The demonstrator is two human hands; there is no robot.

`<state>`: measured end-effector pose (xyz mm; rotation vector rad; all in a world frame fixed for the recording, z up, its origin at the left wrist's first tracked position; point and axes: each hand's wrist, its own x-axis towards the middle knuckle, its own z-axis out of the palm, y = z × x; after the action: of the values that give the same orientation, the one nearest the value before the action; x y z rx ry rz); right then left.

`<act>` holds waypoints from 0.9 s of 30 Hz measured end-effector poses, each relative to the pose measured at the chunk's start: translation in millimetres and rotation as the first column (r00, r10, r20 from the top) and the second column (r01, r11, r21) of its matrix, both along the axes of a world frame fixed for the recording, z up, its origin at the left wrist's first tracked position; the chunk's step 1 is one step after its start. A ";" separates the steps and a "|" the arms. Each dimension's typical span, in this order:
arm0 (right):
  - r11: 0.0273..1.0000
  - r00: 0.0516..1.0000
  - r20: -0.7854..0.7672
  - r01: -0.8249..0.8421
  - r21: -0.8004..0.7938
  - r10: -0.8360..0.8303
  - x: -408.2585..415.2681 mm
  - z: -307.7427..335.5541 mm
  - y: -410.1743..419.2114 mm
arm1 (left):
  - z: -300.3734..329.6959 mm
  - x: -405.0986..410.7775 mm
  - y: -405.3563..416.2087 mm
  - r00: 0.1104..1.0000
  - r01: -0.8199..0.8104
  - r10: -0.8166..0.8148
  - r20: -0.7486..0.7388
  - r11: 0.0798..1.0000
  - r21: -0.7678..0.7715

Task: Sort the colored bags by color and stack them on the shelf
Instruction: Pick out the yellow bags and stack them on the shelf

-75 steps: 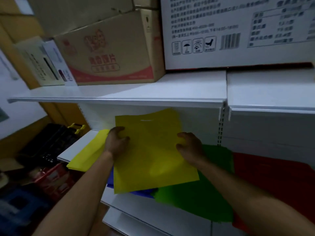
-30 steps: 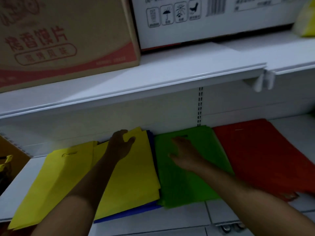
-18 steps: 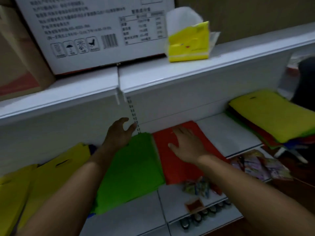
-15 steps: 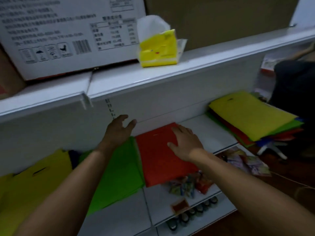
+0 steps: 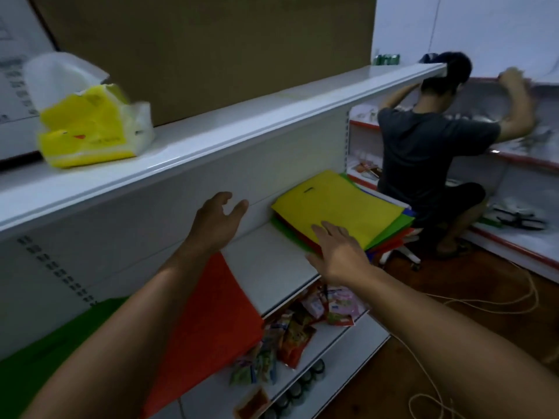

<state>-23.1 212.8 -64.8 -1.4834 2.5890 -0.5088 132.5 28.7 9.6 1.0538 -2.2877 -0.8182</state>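
Note:
A mixed pile of flat bags lies at the right end of the white shelf [image 5: 272, 264], a yellow bag [image 5: 348, 207] on top with green, red and blue edges [image 5: 393, 234] showing below. My right hand [image 5: 335, 252] reaches to the pile's near edge with fingers spread, its fingertips over the yellow bag. My left hand [image 5: 217, 219] hovers open above the bare shelf, holding nothing. A red bag [image 5: 211, 322] and a green bag [image 5: 45, 355] lie flat on the shelf to the left, partly hidden by my arms.
A yellow tissue pack [image 5: 87, 128] and a large brown box [image 5: 211, 55] sit on the upper shelf. Snack packets [image 5: 302, 322] fill the lower shelf. A person in a dark shirt [image 5: 429, 164] crouches at the right beside other shelves. Cords [image 5: 484, 303] lie on the floor.
My view swung right from the sorted yellow, green and red bags. Both hands, holding nothing, travelled right along the shelf; my right hand now reaches the mixed pile.

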 end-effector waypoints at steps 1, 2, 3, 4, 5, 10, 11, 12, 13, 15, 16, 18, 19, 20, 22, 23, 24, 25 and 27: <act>1.000 1.000 0.017 0.020 0.016 -0.020 -13.0 0.4 -1.6 | -0.9 -16.3 -3.6 1.000 0.018 -0.018 -0.002 1.000 0.007; 0.999 0.999 0.034 0.040 0.029 -0.041 -26.4 1.7 -3.9 | -1.6 -32.0 -6.7 0.999 0.034 -0.034 -0.002 0.999 0.011; 0.998 0.997 0.052 0.059 0.039 -0.061 -39.6 3.3 -6.7 | -2.7 -46.6 -9.9 0.999 0.046 -0.046 -0.002 0.999 0.015; 0.996 0.994 0.069 0.076 0.045 -0.079 -52.7 4.4 -9.8 | -3.8 -60.9 -13.1 0.998 0.055 -0.055 -0.002 0.998 0.020; 0.994 0.992 0.083 0.093 0.052 -0.097 -65.6 4.9 -12.2 | -5.0 -74.7 -16.1 0.998 0.062 -0.062 0.000 0.998 0.030; 0.988 0.981 0.130 0.135 0.075 -0.144 -126.2 -8.0 -17.4 | -15.8 -133.4 -27.1 0.998 0.046 -0.048 0.030 0.997 0.060; 0.989 0.980 0.137 0.133 0.068 -0.142 -138.8 -11.7 -17.5 | -18.7 -144.8 -28.7 0.999 0.030 -0.033 0.036 0.997 0.071; 0.990 0.981 0.142 0.128 0.061 -0.135 -151.4 -15.9 -17.5 | -22.5 -155.7 -29.9 0.999 0.012 -0.016 0.041 0.996 0.083; 0.991 0.981 0.146 0.118 0.055 -0.125 -164.4 -20.8 -17.8 | -27.4 -166.1 -31.3 0.999 -0.007 0.002 0.045 0.995 0.096; 0.994 0.983 0.155 0.095 0.049 -0.101 -190.7 -30.4 -19.0 | -39.4 -184.8 -33.4 0.997 -0.056 0.049 0.058 0.991 0.120; 0.995 0.983 0.162 0.083 0.050 -0.090 -203.1 -34.4 -20.1 | -44.9 -192.6 -33.4 0.995 -0.086 0.077 0.068 0.987 0.134; 0.997 0.982 0.177 0.057 0.061 -0.067 -227.5 -42.0 -22.6 | -56.3 -207.4 -31.4 0.986 -0.151 0.136 0.098 0.973 0.173; 0.997 0.983 0.175 0.040 0.071 -0.052 -239.7 -46.2 -24.2 | -62.4 -214.2 -29.2 0.980 -0.184 0.164 0.113 0.964 0.192; 0.996 0.984 0.175 0.025 0.084 -0.039 -250.7 -50.1 -25.9 | -69.0 -219.8 -27.3 0.973 -0.215 0.192 0.129 0.955 0.206; 0.993 0.982 0.188 -0.001 0.114 -0.021 -270.4 -57.6 -30.1 | -83.5 -229.6 -23.2 0.957 -0.276 0.244 0.155 0.931 0.240; 0.991 0.981 0.196 -0.011 0.134 -0.016 -278.8 -61.5 -32.5 | -90.6 -233.4 -21.6 0.949 -0.303 0.266 0.167 0.915 0.266; 0.988 0.980 0.198 -0.018 0.154 -0.013 -286.5 -65.4 -35.1 | -97.8 -237.0 -20.3 0.942 -0.326 0.284 0.179 0.899 0.293; 0.985 0.980 0.198 -0.025 0.172 -0.010 -293.5 -69.5 -37.7 | -104.2 -240.1 -18.8 0.934 -0.348 0.298 0.198 0.883 0.314; 0.979 0.979 0.206 -0.035 0.201 -0.007 -304.1 -77.4 -42.8 | -115.9 -245.5 -16.1 0.919 -0.382 0.315 0.236 0.857 0.346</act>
<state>-327.2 170.0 -142.2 -1.3076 2.3886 -0.3606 -113.0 12.6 -106.4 1.7216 -2.0092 -1.0821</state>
